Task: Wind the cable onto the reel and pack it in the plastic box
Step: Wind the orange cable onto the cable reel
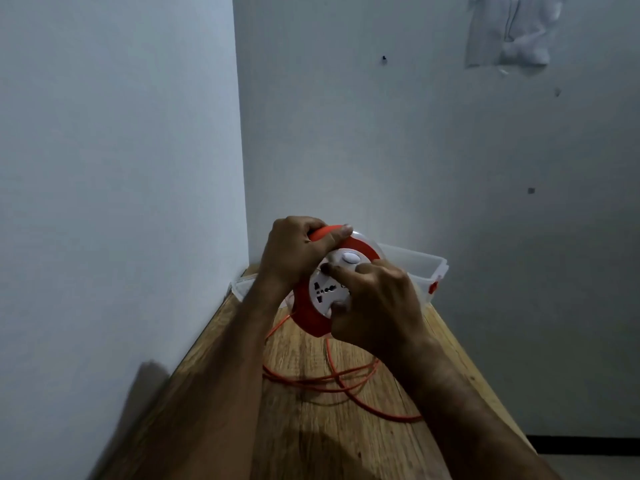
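Observation:
An orange and white cable reel with a socket face is held upright above the wooden table. My left hand grips its orange handle at the top. My right hand is closed on the white socket hub, fingers on its face and thumb at the lower edge. The orange cable hangs from the reel's underside and lies in loose loops on the table between my forearms. The clear plastic box with an orange clasp stands behind the reel, partly hidden by it and my hands.
The narrow wooden table runs into a room corner, with a wall along its left side and another behind the box. The table's right edge drops to the floor. A clear lid edge shows left of the reel.

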Tool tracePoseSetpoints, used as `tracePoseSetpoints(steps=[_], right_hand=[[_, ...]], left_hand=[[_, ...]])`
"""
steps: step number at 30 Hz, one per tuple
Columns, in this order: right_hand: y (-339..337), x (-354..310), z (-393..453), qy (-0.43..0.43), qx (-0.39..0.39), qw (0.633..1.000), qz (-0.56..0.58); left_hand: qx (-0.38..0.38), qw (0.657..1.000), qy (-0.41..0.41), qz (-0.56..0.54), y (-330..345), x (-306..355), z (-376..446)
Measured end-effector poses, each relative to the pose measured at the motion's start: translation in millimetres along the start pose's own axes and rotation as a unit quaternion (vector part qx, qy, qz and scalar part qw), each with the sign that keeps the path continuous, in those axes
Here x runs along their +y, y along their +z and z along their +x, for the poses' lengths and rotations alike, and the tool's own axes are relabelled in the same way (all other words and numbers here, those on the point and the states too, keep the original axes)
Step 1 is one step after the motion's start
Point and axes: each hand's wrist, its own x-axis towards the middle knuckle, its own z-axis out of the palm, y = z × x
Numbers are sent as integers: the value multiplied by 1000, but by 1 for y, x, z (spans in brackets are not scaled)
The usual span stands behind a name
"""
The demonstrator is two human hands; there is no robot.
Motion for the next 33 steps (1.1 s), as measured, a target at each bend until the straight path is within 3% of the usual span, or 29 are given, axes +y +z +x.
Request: tracePoseSetpoints(steps=[6, 11, 14, 18, 20, 21, 22, 23, 24, 25, 26, 28, 33], right_hand=[[7, -6, -1, 100, 71, 989, 78], [9, -17, 2, 253, 96, 948, 165], [10, -20, 5, 349, 122, 890, 266], [19, -18, 5, 498, 125, 743, 429], [20, -17, 6, 526, 106, 699, 474], [18, -18, 8, 516, 98, 710, 469], [15, -18, 9, 481, 99, 756, 433], [11, -18, 10, 412, 109, 829, 362], [6, -17, 10, 312, 129, 903, 267], [1, -15, 11, 201, 147, 954, 170], [-4, -12, 13, 99, 148, 980, 93], [-12, -9, 15, -10, 92, 996, 22], [-18, -11, 16, -34, -55, 997, -39]], left_hand=[[-1, 1000, -12, 13, 7, 1, -2], [18, 1000, -9, 14, 8, 2, -2], [34, 999, 7, 19, 10, 5, -2], [40, 998, 18, 37, 14, 7, -2], [35, 998, 18, 41, 12, 6, -2], [34, 999, 14, 38, 11, 5, -2], [34, 999, 5, 28, 10, 3, -2], [38, 999, -9, 15, 9, 1, -2], [43, 999, -21, 3, 7, -1, -2], [47, 998, -29, -2, 4, -2, -2], [51, 998, -31, -3, 2, -3, -2], [55, 998, -30, 1, -4, -4, -1], [61, 998, -33, 0, -10, -4, 0]])
